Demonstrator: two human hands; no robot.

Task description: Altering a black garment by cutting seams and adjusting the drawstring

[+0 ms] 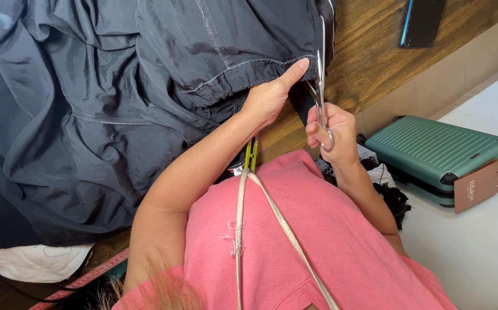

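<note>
Right hand [334, 129] grip closed on scissors [321, 74], blades pointing far, long axis near-to-far. Left hand [269, 97] grip pinched dark garment [146, 86] hem just left of blades, thumb extended. Garment spread left over wooden desk [369, 51].

Dark navy garment [117, 86], thin crinkled fabric, I see it spread rumpled over the wooden tabletop [369, 51], stitched seams and a gathered elastic hem showing. Hem edge sits at the garment's lower right. Steel scissors [321, 86] stand nearly upright just right of that hem, blades pointing up along the garment's edge, loop handles at the bottom.
</note>
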